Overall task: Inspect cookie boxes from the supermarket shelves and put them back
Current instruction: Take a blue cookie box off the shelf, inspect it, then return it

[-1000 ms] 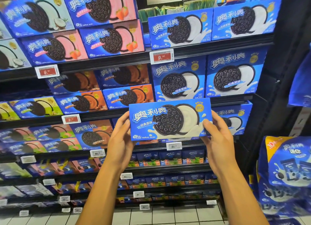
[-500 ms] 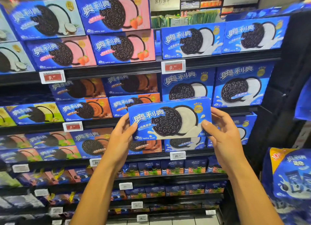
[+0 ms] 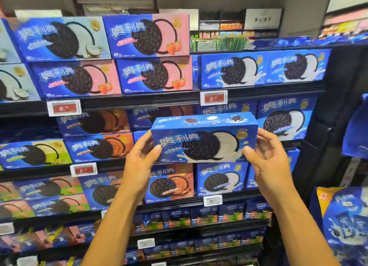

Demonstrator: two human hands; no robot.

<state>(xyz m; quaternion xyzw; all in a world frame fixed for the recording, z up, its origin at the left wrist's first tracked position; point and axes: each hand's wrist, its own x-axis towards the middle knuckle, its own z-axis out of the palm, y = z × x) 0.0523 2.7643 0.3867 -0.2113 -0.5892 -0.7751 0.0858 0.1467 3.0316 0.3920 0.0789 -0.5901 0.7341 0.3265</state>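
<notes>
Head cam: blue cookie box (image 3: 203, 142) held up for inspection.
L hand (image 3: 139, 166) & R hand (image 3: 266, 166) grip its ends, tilted so top face shows, prob. to read it.

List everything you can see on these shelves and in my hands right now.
Held cookie box: one, blue with white cream picture, tilted so its top face shows, in front of the middle shelf.
Strawberry boxes: three, blue and pink, top shelf.
Coconut boxes: at least one whole, pale blue, top left.
Original boxes: several, blue and white, right side.
Chocolate boxes: several, blue and orange-brown, middle.
Red price tags: three, shelf edges.
Left hand: grip on the box's left end.
Right hand: grip on its right end.
</notes>
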